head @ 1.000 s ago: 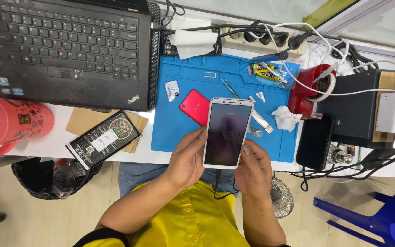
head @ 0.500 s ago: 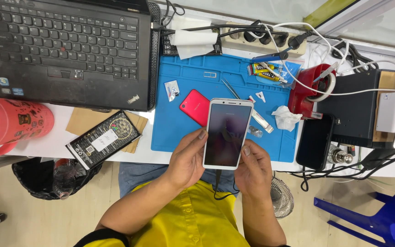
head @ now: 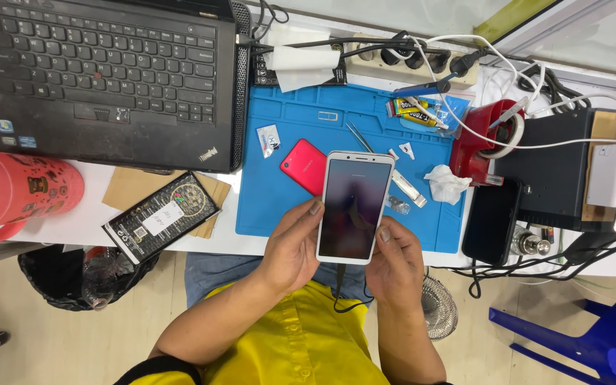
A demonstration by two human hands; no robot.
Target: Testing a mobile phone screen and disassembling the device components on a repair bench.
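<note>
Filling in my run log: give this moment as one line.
left hand: holds white phone | right hand: holds same phone | screen: dark | below: blue mat

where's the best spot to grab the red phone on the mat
Probably by its two long edges near the upper-left end, coming from above. The red phone lies flat and tilted on the blue mat, and its lower-right end is hidden behind the white phone held by the left hand and right hand.
</note>
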